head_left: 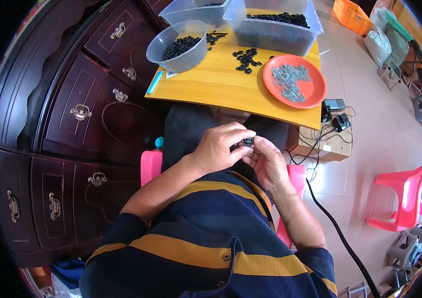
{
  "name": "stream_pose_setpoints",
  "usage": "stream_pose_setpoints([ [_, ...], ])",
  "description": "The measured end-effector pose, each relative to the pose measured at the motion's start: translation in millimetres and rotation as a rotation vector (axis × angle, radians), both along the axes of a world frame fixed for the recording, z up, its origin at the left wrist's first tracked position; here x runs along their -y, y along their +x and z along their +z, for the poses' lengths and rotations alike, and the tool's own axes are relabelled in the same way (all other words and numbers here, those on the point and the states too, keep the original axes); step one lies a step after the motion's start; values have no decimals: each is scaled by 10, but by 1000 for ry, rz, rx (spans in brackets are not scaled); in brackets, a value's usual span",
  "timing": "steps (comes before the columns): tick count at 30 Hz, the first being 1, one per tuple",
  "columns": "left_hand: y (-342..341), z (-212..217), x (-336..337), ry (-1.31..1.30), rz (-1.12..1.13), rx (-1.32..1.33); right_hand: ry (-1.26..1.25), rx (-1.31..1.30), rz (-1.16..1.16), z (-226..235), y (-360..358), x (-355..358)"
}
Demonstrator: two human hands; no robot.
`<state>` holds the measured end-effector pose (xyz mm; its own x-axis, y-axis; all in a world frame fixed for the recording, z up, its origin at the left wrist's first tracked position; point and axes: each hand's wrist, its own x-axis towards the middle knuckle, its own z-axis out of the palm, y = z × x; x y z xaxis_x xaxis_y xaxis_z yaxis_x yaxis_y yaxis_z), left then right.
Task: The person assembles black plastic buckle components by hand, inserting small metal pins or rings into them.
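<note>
A small black plastic part with openings in it is held up between my two hands, above my lap. The thumb and index finger of my left hand grip it from the left. From the right, my right hand is closed with its thumb and fingertips pressed at the part's edge; anything smaller in that pinch is too small to make out. On the table beyond, an orange-red plate bears a spread of small clear or silvery pieces. Loose black oval parts lie left of the plate.
The yellow wooden table carries a round clear tub of black parts, two clear bins including one at right, and a light-blue pen-like tool. Dark drawers stand left. Cables run past a cardboard box; a pink stool stands right.
</note>
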<state>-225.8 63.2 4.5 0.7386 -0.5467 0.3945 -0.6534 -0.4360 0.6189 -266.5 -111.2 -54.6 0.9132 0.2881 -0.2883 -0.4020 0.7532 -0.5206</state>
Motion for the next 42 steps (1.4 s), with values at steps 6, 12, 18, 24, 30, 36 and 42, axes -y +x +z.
stream_pose_setpoints([
  [6, -14, 3, -2, 9, -8, 27, 32, 2, -13, -10, -13, -5],
  [12, -4, 28, 12, 8, -23, 35, 54, 29, -3, 4, -14, 15],
  [18, -23, 64, 19, 55, -9, 116, 41, 77, 3, 28, -35, 8],
  [24, -56, 134, 54, 61, 13, 101, 19, 105, -18, 38, -40, -18],
  [30, -46, 99, 46, 27, 8, 86, -31, 119, -52, 58, -57, -58],
  [36, 1, 111, 39, 57, -10, 104, -120, 126, -112, 56, -68, -72],
  [42, 9, 98, 64, 49, 17, 165, -154, 125, -134, 59, -65, -80],
])
